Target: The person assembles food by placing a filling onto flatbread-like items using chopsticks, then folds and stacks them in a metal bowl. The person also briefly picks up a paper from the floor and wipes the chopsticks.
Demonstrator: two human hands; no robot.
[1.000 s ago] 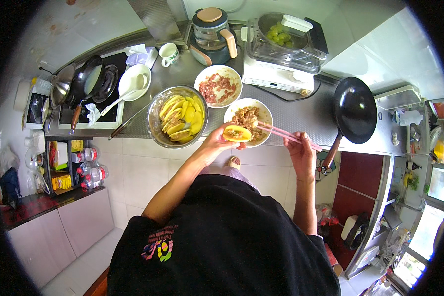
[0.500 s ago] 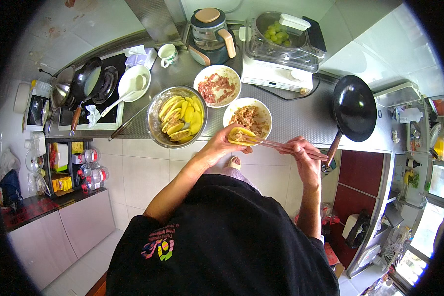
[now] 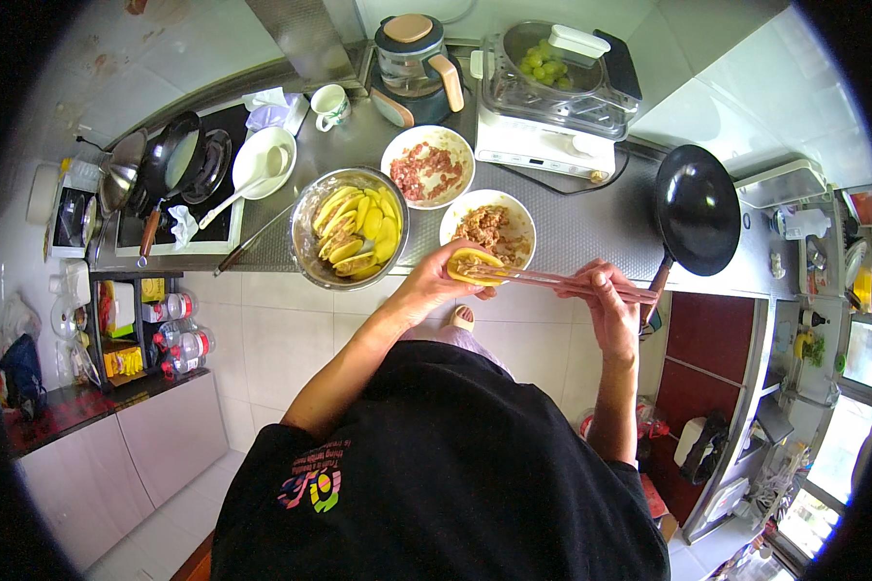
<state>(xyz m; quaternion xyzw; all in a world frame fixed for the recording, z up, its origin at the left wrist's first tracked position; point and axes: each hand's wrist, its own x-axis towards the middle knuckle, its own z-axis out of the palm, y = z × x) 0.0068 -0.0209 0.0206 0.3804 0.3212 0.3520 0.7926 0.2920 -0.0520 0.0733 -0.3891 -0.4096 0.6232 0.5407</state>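
Note:
My left hand (image 3: 430, 290) is closed around a yellow slice (image 3: 452, 266) with minced filling on it, above the counter's front edge. In my right hand (image 3: 610, 308) is a pair of chopsticks (image 3: 557, 283), their tips touching the filling. Just beyond the slice stands a white bowl (image 3: 527, 221) of brownish minced filling (image 3: 482, 225). To the left, a steel bowl (image 3: 297, 237) contains several yellow slices (image 3: 386, 235), some with filling between them. Behind, a second white bowl (image 3: 469, 160) holds pinkish minced meat (image 3: 424, 174).
A black frying pan (image 3: 698, 208) lies at the right, its handle over the counter's edge. An electric kettle (image 3: 412, 73) and a white appliance (image 3: 543, 150) stand at the back. On the left are a hob (image 3: 225, 228), a white bowl with a ladle (image 3: 266, 160) and a mug (image 3: 330, 107).
My right hand has shifted slightly right and upward with the chopsticks, which now lie flatter. My left hand still holds the slice in nearly the same place.

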